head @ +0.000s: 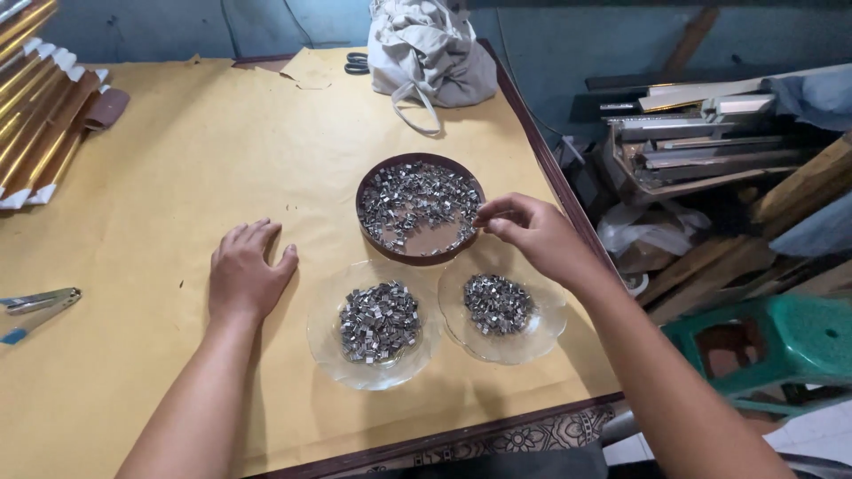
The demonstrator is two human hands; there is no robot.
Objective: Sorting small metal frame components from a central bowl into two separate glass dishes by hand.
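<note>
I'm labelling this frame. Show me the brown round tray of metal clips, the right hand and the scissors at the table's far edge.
brown round tray (373, 180): head view, on its far-left rim.
right hand (532, 232): head view, on the back of the hand.
scissors (357, 63): head view, on the dark handles.

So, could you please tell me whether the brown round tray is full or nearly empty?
Partly full: the brown round tray holds small metal clips across its top and sides, with bare floor showing near the right hand.

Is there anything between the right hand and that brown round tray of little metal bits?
Nothing visible. The right hand is already at the near right rim of the round brown tray of small shiny metal clips, its fingertips pinched together just over the pile.
</note>
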